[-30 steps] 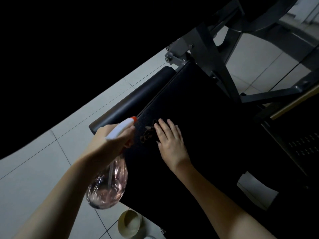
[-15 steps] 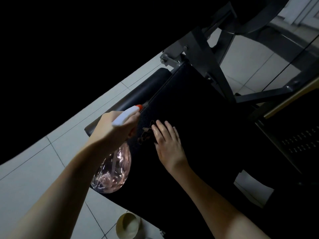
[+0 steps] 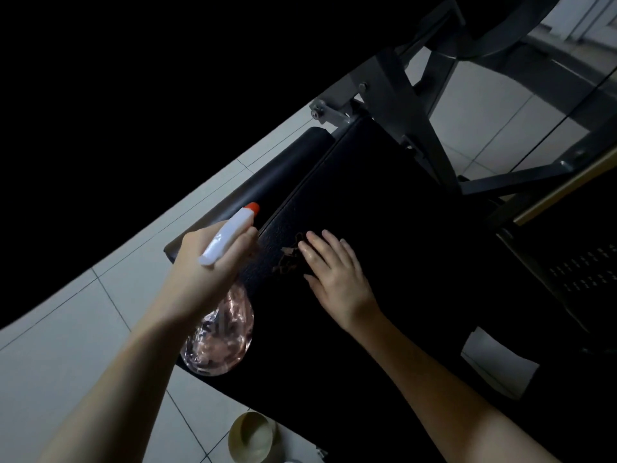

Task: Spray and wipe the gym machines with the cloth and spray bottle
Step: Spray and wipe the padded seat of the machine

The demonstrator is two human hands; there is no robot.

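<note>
- My left hand [image 3: 207, 275] grips a spray bottle [image 3: 230, 233], fingers curled, forearm reaching in from the near left.
- My right hand [image 3: 337, 275] lies palm down just beside it, fingers straight, forearm from the near right.

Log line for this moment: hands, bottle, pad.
left hand: grips spray bottle, nozzle toward black pad | right hand: flat on pad, fingers straight | cloth: cannot tell
</note>
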